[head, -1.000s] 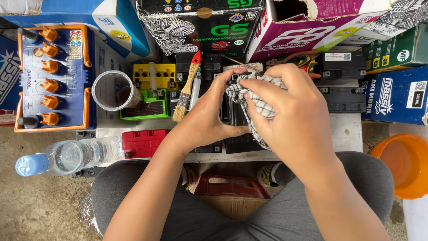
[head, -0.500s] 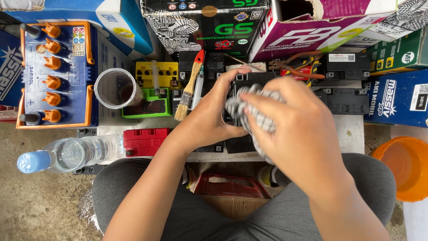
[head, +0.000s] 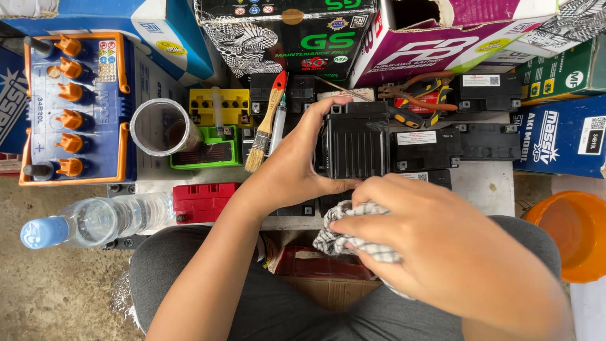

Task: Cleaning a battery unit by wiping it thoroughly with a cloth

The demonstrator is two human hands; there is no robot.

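My left hand (head: 297,161) grips a small black ribbed battery (head: 356,142) by its left side and holds it upright over a low white table (head: 480,183). My right hand (head: 435,246) is closed on a checked grey-and-white cloth (head: 344,237), just below the battery and apart from it, above my lap.
A paintbrush with a red handle (head: 268,120) lies left of the battery. A clear cup (head: 161,126), yellow (head: 211,104), green (head: 205,151) and red (head: 202,199) batteries, a large blue battery with orange caps (head: 76,107), a water bottle (head: 95,221), boxes at the back and an orange bucket (head: 571,233) surround the spot.
My right hand has drawn the cloth down off the battery toward my lap, uncovering the battery's face. My left hand still holds the battery in the same spot.
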